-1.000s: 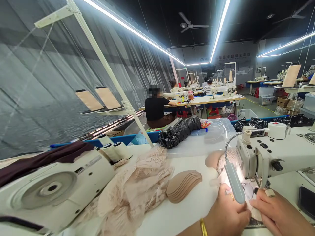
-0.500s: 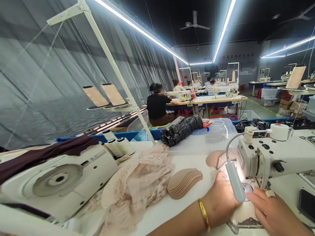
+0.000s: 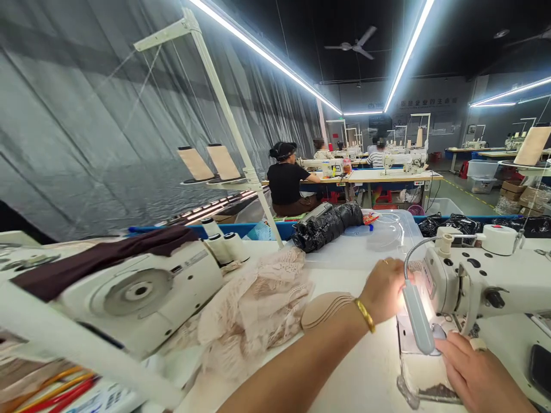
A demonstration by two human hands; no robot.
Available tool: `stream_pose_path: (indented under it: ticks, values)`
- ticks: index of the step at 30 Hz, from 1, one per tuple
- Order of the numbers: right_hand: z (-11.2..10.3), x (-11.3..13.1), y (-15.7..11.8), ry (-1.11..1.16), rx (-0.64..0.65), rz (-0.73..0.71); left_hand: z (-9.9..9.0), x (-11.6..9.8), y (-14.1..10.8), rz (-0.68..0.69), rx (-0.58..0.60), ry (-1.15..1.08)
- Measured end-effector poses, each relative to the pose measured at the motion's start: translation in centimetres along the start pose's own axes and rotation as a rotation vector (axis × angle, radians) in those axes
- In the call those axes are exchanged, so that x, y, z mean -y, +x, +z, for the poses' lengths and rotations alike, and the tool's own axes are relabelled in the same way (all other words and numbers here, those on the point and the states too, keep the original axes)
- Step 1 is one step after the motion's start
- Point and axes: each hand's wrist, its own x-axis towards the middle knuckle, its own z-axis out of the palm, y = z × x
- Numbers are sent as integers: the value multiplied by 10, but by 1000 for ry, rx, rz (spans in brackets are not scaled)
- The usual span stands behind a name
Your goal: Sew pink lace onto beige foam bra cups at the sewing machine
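My left hand (image 3: 384, 291), with a gold bangle on its wrist, reaches behind and left of the sewing machine's needle area. Its fingers are curled at a beige lace piece (image 3: 416, 266); the fingertips are partly hidden. My right hand (image 3: 473, 367) rests on the machine bed, fingers stretched forward, beside a shiny round metal part (image 3: 438, 331). A grey lamp (image 3: 417, 318) on a bent neck hangs between my hands and lights the metal plate (image 3: 408, 335). The white sewing machine (image 3: 473, 281) stands at the right. Left of my forearm lie stacked beige pads (image 3: 326, 310).
Crumpled beige lace fabric (image 3: 258, 304) covers the table's middle. Another machine head (image 3: 146, 292), partly under dark cloth, stands left by a thread stand (image 3: 228, 109). A black plastic bundle (image 3: 329, 225) lies on a clear lid (image 3: 387, 229). A phone (image 3: 540, 367) lies right; a co-worker (image 3: 288, 178) sits ahead.
My left hand has moved up and away from the needle area, uncovering the metal plate. The right hand has stayed nearly in place. The view has shifted slightly left.
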Motion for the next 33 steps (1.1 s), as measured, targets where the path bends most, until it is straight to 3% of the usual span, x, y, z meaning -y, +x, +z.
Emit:
stream_pose_path:
  ticks: [3,7,9,11,15,17,19,22,24,26,28,30,33]
  values:
    - [2,0,-1,11,9,41,2,9,38,-233,-20,5]
    - [6,-5,-2,-3,47,45,13,18,68,-409,99,-91]
    - [8,-7,-2,-33,62,29,9,24,73,-464,57,-139]
    - [9,-9,-3,-71,72,19,-9,32,72,-511,-66,-160]
    - [9,-6,-2,-94,71,19,-65,42,43,-546,-288,-191]
    - [8,-3,-2,-77,44,19,-87,36,12,-539,-300,-209]
    - [7,-1,-2,-65,14,11,-95,23,-29,-535,-283,-195]
    - [6,1,-4,-66,-4,12,-80,-2,-96,-499,-288,-118]
    - [5,1,-5,-71,3,23,-60,-14,-133,-195,-263,86]
    - [3,2,-5,-79,0,17,-39,-20,-157,188,-43,74]
    - [2,4,-3,-96,-16,13,-23,-23,-164,348,178,-19]
    - [1,4,-2,-147,-30,3,-14,-25,-158,282,297,-38]
    - [0,-5,-1,-256,-42,-27,-4,-30,-132,57,265,60]
